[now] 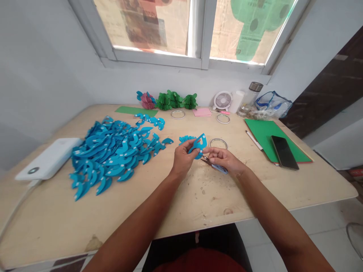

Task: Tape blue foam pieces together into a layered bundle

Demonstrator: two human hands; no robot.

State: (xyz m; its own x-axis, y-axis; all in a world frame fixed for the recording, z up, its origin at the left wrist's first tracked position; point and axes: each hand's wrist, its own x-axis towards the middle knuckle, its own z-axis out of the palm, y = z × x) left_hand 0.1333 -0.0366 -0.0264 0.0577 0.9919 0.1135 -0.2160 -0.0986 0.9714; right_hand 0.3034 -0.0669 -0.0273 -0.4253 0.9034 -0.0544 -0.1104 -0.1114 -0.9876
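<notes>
My left hand point(185, 155) pinches a curved blue paper cutout point(202, 142) with small white squares on it, raised over the middle of the table. Close on its right, my right hand point(225, 160) has its index finger out to the cutout's edge. Scissors point(219, 168) with light blue handles sit in the curled fingers of that hand, blades toward the left; the grip is partly hidden. Behind my left hand lies a pleated blue paper piece point(185, 139). A large heap of similar blue cutouts point(113, 147) spreads over the table's left side.
A white power bank point(49, 158) with a cable lies far left. Green paper flowers point(174, 99), a small fan point(222, 101) and a glass bottle point(251, 99) line the wall. A metal ring point(218, 144) lies behind my right hand. A phone point(284, 152) rests on green paper point(262, 132).
</notes>
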